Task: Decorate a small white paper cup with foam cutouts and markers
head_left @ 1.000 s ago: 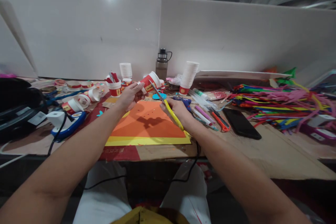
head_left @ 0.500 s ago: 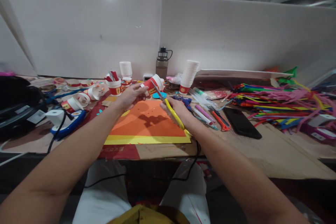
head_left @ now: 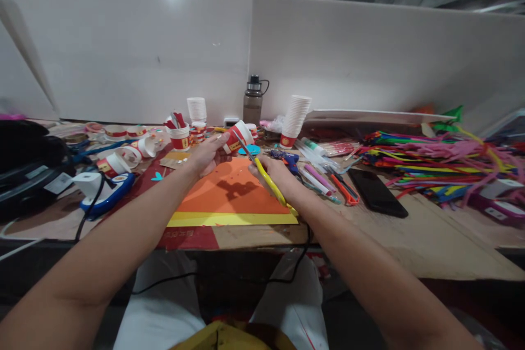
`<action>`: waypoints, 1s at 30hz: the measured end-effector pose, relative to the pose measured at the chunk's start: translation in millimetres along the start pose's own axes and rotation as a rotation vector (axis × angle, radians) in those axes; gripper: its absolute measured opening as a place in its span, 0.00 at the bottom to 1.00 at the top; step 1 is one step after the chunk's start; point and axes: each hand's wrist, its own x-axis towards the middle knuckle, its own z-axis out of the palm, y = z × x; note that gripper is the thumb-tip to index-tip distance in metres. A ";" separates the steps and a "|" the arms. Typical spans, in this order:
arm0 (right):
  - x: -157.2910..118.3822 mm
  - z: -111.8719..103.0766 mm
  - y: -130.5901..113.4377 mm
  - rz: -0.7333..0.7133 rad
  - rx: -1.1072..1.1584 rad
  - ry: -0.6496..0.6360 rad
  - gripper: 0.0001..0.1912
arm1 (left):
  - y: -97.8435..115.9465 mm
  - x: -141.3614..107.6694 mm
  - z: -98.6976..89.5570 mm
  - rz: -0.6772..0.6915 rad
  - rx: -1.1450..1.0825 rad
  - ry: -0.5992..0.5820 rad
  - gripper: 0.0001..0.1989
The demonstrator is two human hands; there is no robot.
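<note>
A red and white paper cup [head_left: 234,136] is tilted in my left hand [head_left: 210,154], its white rim facing up and to the right. My right hand [head_left: 272,170] grips yellow-handled scissors [head_left: 267,176]. Their blades lie against the cup's right side, and I cannot tell whether they have cut into it. Beneath both hands lies a sheet of orange paper [head_left: 229,191] over a yellow sheet [head_left: 229,220], with the shadow of the hands on it. A blue disc [head_left: 249,150] sits just behind the scissors.
Tall cup stacks [head_left: 296,117] and a dark water bottle [head_left: 252,101] stand at the back. Cut cups [head_left: 114,164] and a blue-based power strip [head_left: 107,197] are left. Markers [head_left: 318,179], a phone [head_left: 378,192] and colourful pipe cleaners [head_left: 443,158] lie right.
The cup has turned in my left hand, its rim now tipped higher, and both hands have shifted slightly left. The scissors stay at the cup's side.
</note>
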 end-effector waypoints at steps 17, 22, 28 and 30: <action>-2.0 2.0 -3.5 -0.001 0.091 0.039 0.16 | 2.9 -0.8 3.1 0.075 0.048 -0.006 0.19; -5.7 2.5 -15.2 0.048 0.174 0.046 0.16 | 3.9 -2.2 4.8 0.096 0.039 -0.008 0.20; -5.7 4.0 -10.9 0.049 0.157 0.054 0.14 | 1.6 1.3 1.5 0.108 0.035 -0.019 0.22; -3.7 5.3 -5.8 0.023 0.128 0.039 0.13 | 0.2 2.7 0.1 0.115 0.046 -0.026 0.22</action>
